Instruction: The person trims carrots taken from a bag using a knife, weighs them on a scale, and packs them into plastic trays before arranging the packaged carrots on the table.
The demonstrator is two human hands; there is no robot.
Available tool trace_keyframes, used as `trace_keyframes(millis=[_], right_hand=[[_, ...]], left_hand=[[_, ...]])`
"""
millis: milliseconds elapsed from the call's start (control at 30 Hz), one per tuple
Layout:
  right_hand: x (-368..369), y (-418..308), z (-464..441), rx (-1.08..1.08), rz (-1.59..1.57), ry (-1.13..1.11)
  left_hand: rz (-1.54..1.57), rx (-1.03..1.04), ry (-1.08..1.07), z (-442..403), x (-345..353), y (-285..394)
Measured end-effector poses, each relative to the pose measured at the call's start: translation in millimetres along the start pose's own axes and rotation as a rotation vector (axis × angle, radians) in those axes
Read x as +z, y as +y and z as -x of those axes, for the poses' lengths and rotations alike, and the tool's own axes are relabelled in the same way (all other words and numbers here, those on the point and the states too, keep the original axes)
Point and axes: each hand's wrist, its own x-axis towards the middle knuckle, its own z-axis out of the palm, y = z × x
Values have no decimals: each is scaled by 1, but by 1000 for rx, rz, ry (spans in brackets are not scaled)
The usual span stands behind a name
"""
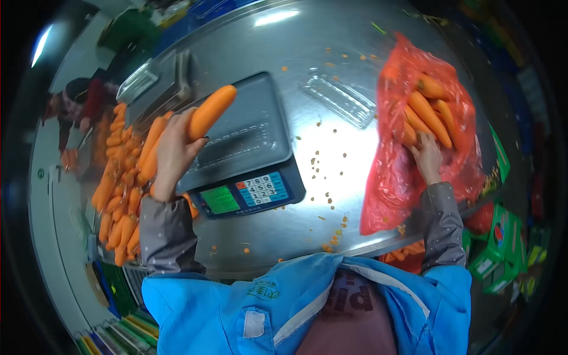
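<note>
My left hand is closed round a large carrot, held over the left side of a digital scale. On the scale's pan lies a clear plastic tray. To the right, my right hand reaches into an open red plastic bag and touches the carrots inside; its fingertips are partly hidden among them. Beside my left hand, a large heap of carrots covers the table's left end.
Another clear tray lies on the metal table between scale and bag. Small carrot scraps dot the surface. More trays stand at the back left. A person is at the far left. Green boxes stand at the right.
</note>
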Motion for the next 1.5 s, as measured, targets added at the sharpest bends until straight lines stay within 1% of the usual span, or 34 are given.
trace_keyframes(millis=[33, 67, 100, 167, 200, 233, 267, 300, 333, 400, 433, 500, 533, 567, 633, 700, 767, 833, 900, 933, 967, 1000, 1033, 1100, 1133, 1167, 1233, 1267, 1333, 1400, 1467, 1500], right_hand=[[0, -5, -5, 22, 110, -51], [2, -7, -9, 8, 108, -50], [4, -6, -11, -19, 137, -58], [6, 0, -10, -21, 187, -63], [7, 4, -11, -64, 152, -59], [3, 9, -11, -101, 125, -57], [-1, 10, -11, -62, 118, -32], [-7, 7, -11, -22, 112, -4], [-17, 6, -9, 12, 144, 2], [-41, 2, -5, 132, -12, 145], [-53, 4, -1, 161, 14, 155], [-84, 3, 1, 279, -696, 74], [-113, -13, 4, 442, -719, -38], [-120, -20, 10, 450, -705, -19], [-129, -33, 21, 271, -1176, 83], [-143, -51, 32, 242, -1228, 57], [-149, -69, 42, 153, -1272, 23], [-145, -82, 52, 102, -1297, 35], [-142, -94, 68, 97, -1151, -78], [-144, -101, 73, 89, -1165, -95], [-149, -109, 77, -110, -1099, -190], [-150, -113, 79, -309, -1026, -275], [-146, -109, 81, -317, -1039, -281], [-138, -96, 83, -46, -938, -132], [-141, -97, 82, -27, -839, -173], [-138, -98, 82, -25, -844, -174], [-131, -104, 81, -274, -676, -56], [-131, -108, 80, -273, -679, -55], [-133, -117, 78, -418, -472, 74], [-135, -122, 78, -439, -418, 79], [-137, -125, 78, -460, -363, 84], [-137, -126, 78, -475, -348, 90]], left_hand=[[-46, -40, -78, 1, 7, -12], [-83, -71, -158, 3, 14, -21], [-80, -74, -154, 7, 20, -27], [-130, -94, -280, 14, 31, -32], [-109, -100, -331, 18, 35, -35], [-162, -91, -361, 20, 37, -36], [-213, -77, -388, 23, 41, -36], [-248, -46, -359, 26, 44, -40], [-225, -79, -342, 26, 42, -36], [-201, -23, -224, 27, 39, -36], [-125, -25, -204, 23, 34, -31], [44, 12, -138, 15, 29, -10], [64, 32, -137, 11, 29, 4], [254, 23, -130, 9, 29, 20], [611, -13, -148, 9, 37, 54], [730, 94, -249, 10, 55, 84], [1090, -22, -557, 22, 69, 122], [1328, -134, -977, 34, 85, 157], [1882, -396, -1387, 45, 95, 183], [2034, -452, -1442, 48, 101, 194], [2189, -508, -1490, 51, 104, 201], [2186, -667, -1305, 54, 101, 206], [2181, -676, -1288, 58, 101, 203], [1787, -344, -1006, 69, 105, 196], [1732, -283, -954, 72, 103, 193], [1727, -287, -955, 75, 102, 190], [1426, -15, -863, 81, 104, 184], [1385, 22, -808, 85, 108, 183], [1351, 47, -774, 90, 108, 181], [1320, 70, -740, 95, 107, 179], [1185, 148, -661, 97, 107, 175], [1186, 148, -660, 97, 108, 174]])
